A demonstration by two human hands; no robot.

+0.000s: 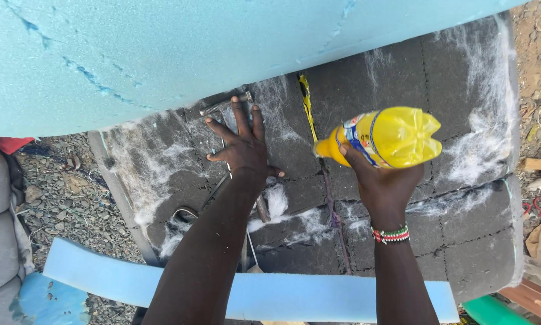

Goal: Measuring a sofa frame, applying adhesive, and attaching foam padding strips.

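fingers (241,120) of my left hand (241,150) lie spread and flat on the dark grey cushion base (463,241), gripping nothing. i see my right hand (382,183) clenched around the tilted yellow bottle (391,137) above that base, spout pointing left.

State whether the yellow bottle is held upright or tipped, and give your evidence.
Tipped. The right hand holds the yellow bottle with its neck pointing down-left toward the grey pad and its base raised.
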